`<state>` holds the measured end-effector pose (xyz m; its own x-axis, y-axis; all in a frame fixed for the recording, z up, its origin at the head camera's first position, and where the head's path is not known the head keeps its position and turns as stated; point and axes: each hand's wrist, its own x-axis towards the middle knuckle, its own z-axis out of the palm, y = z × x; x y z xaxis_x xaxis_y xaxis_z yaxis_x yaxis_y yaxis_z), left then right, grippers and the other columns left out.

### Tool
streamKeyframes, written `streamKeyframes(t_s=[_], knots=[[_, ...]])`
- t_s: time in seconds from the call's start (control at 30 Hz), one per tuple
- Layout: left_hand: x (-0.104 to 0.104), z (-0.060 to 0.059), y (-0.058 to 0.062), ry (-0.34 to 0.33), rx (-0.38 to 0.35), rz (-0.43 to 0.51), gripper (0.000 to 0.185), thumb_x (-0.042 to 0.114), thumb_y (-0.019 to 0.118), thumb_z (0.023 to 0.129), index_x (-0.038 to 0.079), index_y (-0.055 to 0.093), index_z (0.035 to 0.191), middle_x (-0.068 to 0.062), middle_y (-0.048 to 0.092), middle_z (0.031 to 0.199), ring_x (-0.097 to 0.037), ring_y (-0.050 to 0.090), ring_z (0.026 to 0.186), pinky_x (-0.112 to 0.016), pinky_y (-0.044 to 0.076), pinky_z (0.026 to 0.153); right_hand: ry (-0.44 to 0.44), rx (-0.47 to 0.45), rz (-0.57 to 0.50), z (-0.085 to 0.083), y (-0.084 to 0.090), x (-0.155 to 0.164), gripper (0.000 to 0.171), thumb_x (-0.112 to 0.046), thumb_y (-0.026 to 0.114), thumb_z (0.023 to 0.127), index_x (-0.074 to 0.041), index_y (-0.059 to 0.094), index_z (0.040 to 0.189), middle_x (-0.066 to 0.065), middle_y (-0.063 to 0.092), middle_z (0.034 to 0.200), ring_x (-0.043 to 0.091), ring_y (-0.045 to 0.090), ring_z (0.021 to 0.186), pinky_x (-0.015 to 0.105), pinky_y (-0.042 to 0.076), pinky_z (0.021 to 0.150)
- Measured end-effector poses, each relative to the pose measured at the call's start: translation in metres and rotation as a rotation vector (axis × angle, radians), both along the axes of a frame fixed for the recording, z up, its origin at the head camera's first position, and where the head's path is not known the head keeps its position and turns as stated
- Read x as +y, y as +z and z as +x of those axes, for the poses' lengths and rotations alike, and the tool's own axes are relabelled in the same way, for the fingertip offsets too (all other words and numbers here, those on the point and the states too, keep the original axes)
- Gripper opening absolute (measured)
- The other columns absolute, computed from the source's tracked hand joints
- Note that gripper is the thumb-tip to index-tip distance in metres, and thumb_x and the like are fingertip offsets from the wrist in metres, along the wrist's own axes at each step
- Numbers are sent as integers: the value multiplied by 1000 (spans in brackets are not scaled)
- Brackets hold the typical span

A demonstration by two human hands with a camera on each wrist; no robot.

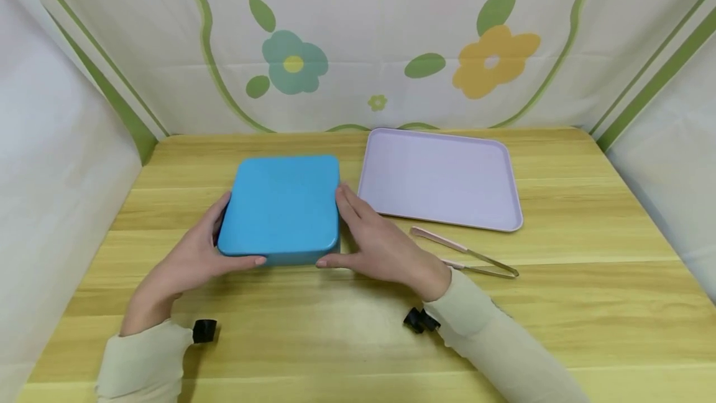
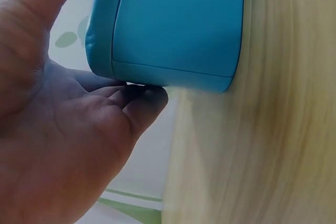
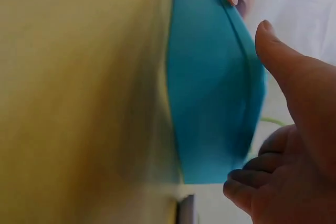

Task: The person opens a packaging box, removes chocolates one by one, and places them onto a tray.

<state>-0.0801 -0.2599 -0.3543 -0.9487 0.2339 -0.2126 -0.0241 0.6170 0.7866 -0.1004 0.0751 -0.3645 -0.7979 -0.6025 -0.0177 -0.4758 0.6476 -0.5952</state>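
A blue lidded box (image 1: 282, 207), square with rounded corners, sits on the wooden table left of the middle. My left hand (image 1: 187, 260) grips its near left corner, thumb along the front edge and fingers along the left side. On the other side, my right hand (image 1: 383, 244) holds the near right corner, with the thumb at the front and the fingers on the right side. The seam under the lid shows in the left wrist view on the box's side wall (image 2: 178, 24). The lid looks closed, so the inside is hidden.
A pale purple tray (image 1: 442, 179) lies at the back, right of the box. Metal tongs (image 1: 486, 260) lie in front of it, partly hidden by the right hand. A flowered cloth (image 1: 347, 42) hangs behind the table (image 1: 313, 341).
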Motion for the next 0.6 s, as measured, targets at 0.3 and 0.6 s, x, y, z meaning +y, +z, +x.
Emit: streamKeyframes(t_s=[0.3, 0.6], knots=[[-4, -1, 3, -20, 8, 25, 136, 32, 94, 85, 32, -9, 173, -9, 6, 182, -47, 24, 163, -71, 34, 119, 14, -14, -63, -1, -9, -4, 112, -54, 75, 98, -10, 4, 173, 8, 0, 182, 25, 16, 168, 44, 31, 132], [-5, -1, 3, -16, -19, 12, 136, 34, 94, 85, 33, -12, 171, -4, 0, 182, -45, 19, 165, -67, 32, 123, 15, -4, -69, -2, -8, -4, 112, -51, 77, 98, -8, 5, 172, 10, 2, 181, 26, 17, 167, 44, 31, 131]])
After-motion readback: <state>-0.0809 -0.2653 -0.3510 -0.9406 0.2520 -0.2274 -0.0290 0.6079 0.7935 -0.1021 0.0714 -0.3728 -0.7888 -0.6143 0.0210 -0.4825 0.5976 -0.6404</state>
